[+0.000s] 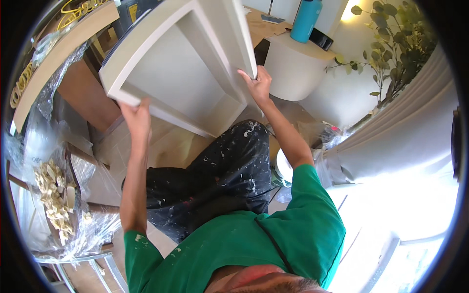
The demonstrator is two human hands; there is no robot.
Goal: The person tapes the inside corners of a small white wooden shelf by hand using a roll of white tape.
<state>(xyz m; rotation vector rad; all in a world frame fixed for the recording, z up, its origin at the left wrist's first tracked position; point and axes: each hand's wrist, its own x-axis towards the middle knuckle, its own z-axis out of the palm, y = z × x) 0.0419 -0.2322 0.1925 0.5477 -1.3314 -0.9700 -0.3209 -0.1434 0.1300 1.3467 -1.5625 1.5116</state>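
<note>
A cream-coloured cabinet door point(176, 73) with a raised frame and a recessed middle is held up, tilted, in front of my knees. My left hand point(136, 117) grips its lower left corner, thumb on the near face and the other fingers hidden behind the frame. At the right edge, my right hand point(258, 84) is closed on the frame, thumb pointing up and inward. The door's top runs out of view. Beneath it are my bent legs in paint-spattered black trousers point(210, 171).
To the left stands a wooden shelf point(63, 63) with clear plastic sheeting point(41, 127) and yellow cord. A round white table point(293, 68) at the far right carries a teal bottle point(306, 20). Leafy branches point(391, 44) and a pale curtain point(391, 136) are on the right.
</note>
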